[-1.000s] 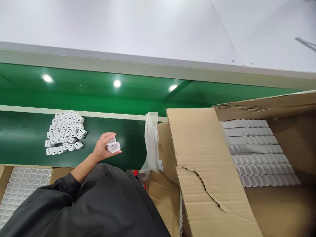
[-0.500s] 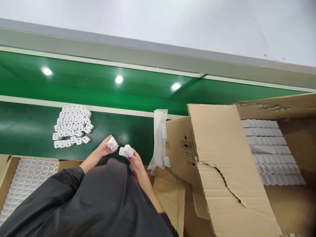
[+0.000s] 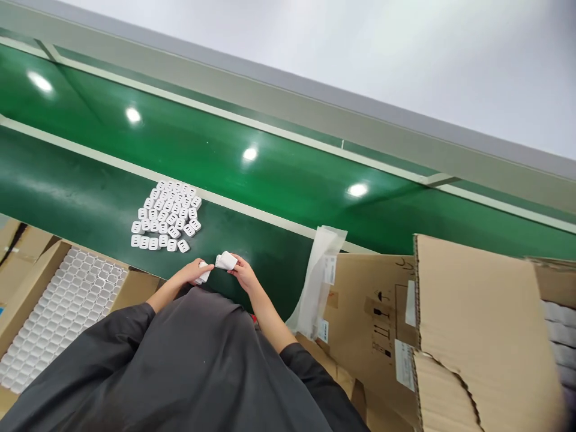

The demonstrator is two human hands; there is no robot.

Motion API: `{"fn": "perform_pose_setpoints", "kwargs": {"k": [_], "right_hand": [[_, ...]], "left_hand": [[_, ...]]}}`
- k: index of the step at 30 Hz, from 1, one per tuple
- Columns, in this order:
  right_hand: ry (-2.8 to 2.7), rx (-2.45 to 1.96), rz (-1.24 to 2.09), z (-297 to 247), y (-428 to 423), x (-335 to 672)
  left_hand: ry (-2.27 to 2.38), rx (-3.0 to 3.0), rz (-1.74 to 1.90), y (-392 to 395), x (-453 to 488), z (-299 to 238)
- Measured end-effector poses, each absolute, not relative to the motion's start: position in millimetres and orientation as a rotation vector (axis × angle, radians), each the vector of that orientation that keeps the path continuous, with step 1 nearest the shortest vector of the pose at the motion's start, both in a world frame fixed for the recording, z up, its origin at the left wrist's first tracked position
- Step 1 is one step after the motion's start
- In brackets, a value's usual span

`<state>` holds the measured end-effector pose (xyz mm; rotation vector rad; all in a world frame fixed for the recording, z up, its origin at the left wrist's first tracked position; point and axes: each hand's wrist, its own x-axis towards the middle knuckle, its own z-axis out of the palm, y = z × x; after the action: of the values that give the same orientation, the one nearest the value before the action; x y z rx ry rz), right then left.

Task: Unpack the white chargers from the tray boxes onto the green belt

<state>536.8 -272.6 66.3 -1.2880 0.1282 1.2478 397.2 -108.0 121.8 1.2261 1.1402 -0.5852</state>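
White charger blocks with dark port slots stand in a cluster on the dark green bench, left of my hands. My left hand is closed around white charger blocks near the bench's front edge. Slightly to its right, my right hand grips more white charger blocks between thumb and fingers. The two held bunches are close together but apart. Fingers partly hide both bunches, so their exact number is unclear.
At lower left, an open carton holds a tray with many white blocks in rows. A large open cardboard box stands at right, with white items inside. White plastic sheeting hangs over the bench's right end. Behind runs a glossy green surface.
The view has turned and shifted, so the cluster appears farther right and the bench slants more. Both hands still hold their blocks; the right hand's bunch is raised slightly relative to the left's.
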Motion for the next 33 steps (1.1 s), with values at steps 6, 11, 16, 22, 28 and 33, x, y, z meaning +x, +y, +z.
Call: {"fn": "perform_pose_setpoints", "kwargs": {"k": [6,11,16,22,28,33], "right_hand": [[0.032,-1.395,1.255,62,-273,541],[-0.066,-1.463,1.237,65,-287,546],[-0.162,-1.571,1.134,70,-310,560],[-0.331,-1.741,1.018,66,-320,570],[-0.523,-1.959,0.846,63,-301,556],[-0.756,-2.1,0.596,86,-293,540]], "left_hand": [[1.133,1.957,-0.502,-110,409,138],[0.962,2.261,-0.508,-110,449,133],[0.958,2.393,-0.55,-98,478,119],[0.982,2.459,-0.608,-94,483,112],[0.926,2.504,-0.538,-100,486,111],[0.889,2.519,-0.479,-100,494,109]]}}
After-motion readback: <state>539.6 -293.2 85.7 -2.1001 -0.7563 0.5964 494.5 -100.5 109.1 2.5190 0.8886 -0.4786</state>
